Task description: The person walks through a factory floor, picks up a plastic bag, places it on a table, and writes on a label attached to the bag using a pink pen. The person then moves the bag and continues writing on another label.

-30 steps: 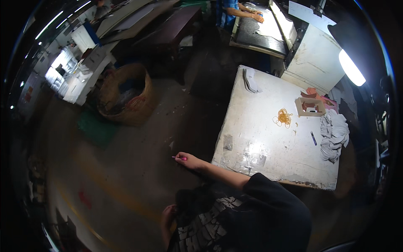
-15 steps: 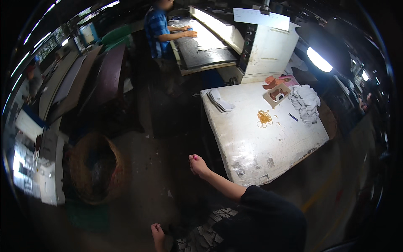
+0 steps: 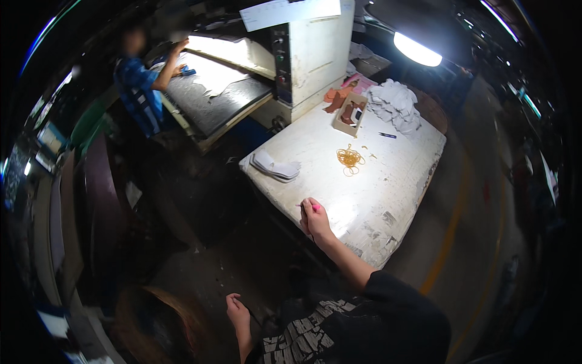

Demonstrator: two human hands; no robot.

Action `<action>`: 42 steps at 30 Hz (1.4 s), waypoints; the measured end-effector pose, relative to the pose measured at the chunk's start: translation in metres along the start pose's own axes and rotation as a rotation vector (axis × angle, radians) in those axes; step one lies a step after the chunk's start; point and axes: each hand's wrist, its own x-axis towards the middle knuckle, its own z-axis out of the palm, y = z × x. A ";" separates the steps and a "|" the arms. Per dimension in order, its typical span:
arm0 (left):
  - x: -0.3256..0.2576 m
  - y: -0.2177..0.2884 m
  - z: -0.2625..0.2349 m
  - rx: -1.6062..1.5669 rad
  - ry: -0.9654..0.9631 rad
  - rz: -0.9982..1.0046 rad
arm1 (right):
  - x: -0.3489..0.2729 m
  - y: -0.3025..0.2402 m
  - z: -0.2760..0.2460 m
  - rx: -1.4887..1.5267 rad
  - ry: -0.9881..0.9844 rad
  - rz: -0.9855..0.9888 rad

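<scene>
My view swung back onto the table; right hand now rested on its edge, pinching a pink pen. Left hand hung low, fingers loosely curled, empty. Dim workshop w/ a press machine.

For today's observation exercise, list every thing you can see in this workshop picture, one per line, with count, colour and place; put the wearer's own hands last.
work table: one, white and worn, centre.
pink marker: one, in the right hand, over the table's near edge.
rubber bands: a loose heap, orange, mid-table.
folded white pieces: small stack, table's left edge.
cardboard box: one, brown, far side of table.
white cloth pile: one, far right corner.
dark pen: one, near the cloth pile.
pressing machine: one, white, behind the table.
co-worker: one, blue shirt, at the machine's bed.
lamp: one, lit, upper right.
left hand: empty, low, off the table.
right hand: closed on the marker.
</scene>
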 end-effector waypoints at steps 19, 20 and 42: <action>0.239 0.127 0.115 -0.037 -0.263 0.243 | 0.119 -0.068 -0.103 0.098 0.527 -0.168; 0.241 0.129 0.116 -0.009 -0.297 0.160 | 0.120 -0.066 -0.106 0.117 0.532 -0.185; 0.024 -0.049 -0.066 -0.032 0.213 -0.514 | 0.049 0.069 0.222 -0.153 -0.536 0.204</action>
